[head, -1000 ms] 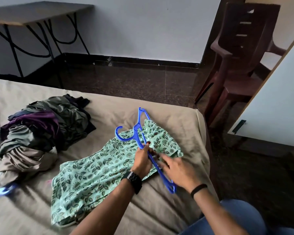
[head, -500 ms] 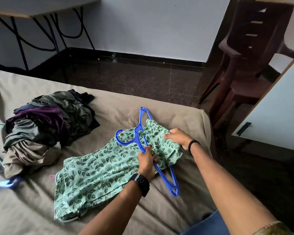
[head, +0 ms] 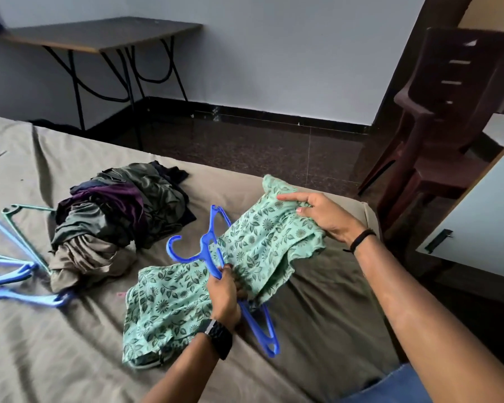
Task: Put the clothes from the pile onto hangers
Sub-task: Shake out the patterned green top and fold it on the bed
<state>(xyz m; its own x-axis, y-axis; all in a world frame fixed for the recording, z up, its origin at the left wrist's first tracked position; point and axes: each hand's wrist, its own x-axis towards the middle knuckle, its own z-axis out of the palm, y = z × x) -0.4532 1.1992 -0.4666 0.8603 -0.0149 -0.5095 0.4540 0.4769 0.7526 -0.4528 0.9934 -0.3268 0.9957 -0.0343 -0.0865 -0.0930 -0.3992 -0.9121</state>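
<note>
A green leaf-print garment point(head: 256, 245) lies on the bed with a blue plastic hanger point(head: 210, 248) partly inside it; the hook sticks out to the left and one arm end pokes out below. My left hand point(head: 224, 292), watch on the wrist, grips the hanger's neck together with the cloth. My right hand point(head: 320, 213) pinches the garment's upper edge and lifts it off the bed. The pile of dark, purple and grey clothes point(head: 114, 216) sits to the left of the garment.
Several spare blue and pale green hangers point(head: 12, 269) lie at the bed's left. The bed sheet point(head: 332, 315) is brown-grey. A dark plastic chair point(head: 437, 123) stands at the right, a folding table point(head: 99, 33) at the back left, a white cabinet door point(head: 483, 210) at far right.
My right hand went from the hanger's lower arm up to the garment's top edge and raised the cloth. The left hand kept its hold. The camera tilted, revealing the spare hangers.
</note>
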